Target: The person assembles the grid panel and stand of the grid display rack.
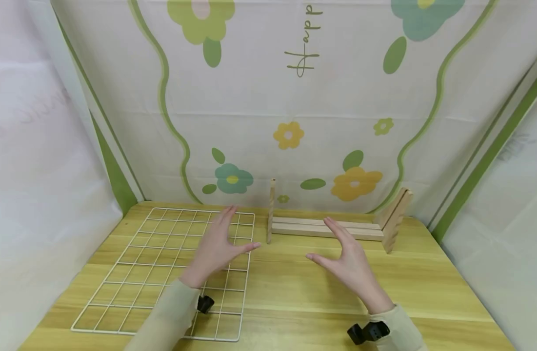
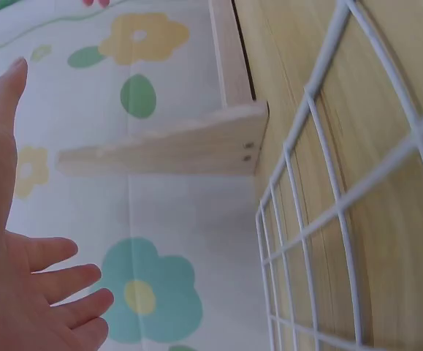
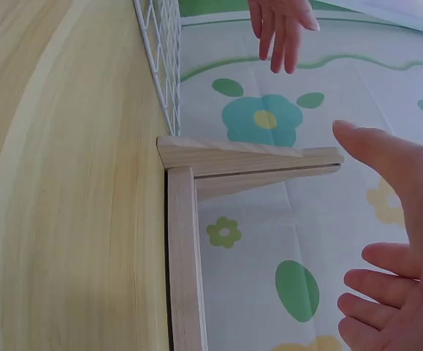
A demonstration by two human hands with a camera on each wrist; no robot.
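My left hand hovers over the right part of a white wire grid panel, thumb and fingers spread apart and holding nothing. Opposite it, my right hand is held above the table with its thumb apart from the fingers, also with nothing in it. Behind the hands stands a wooden rack, a low grooved bar with an upright at each end. The rack's left upright shows two small dark holes near its base in the left wrist view. The fingertips of my right hand overlap the bar in the head view.
The wooden table runs back to a white cloth printed with flowers, and similar cloth hangs at both sides. The grid lies flat on the table's left side. A small black camera is worn on the right wrist, another on the left.
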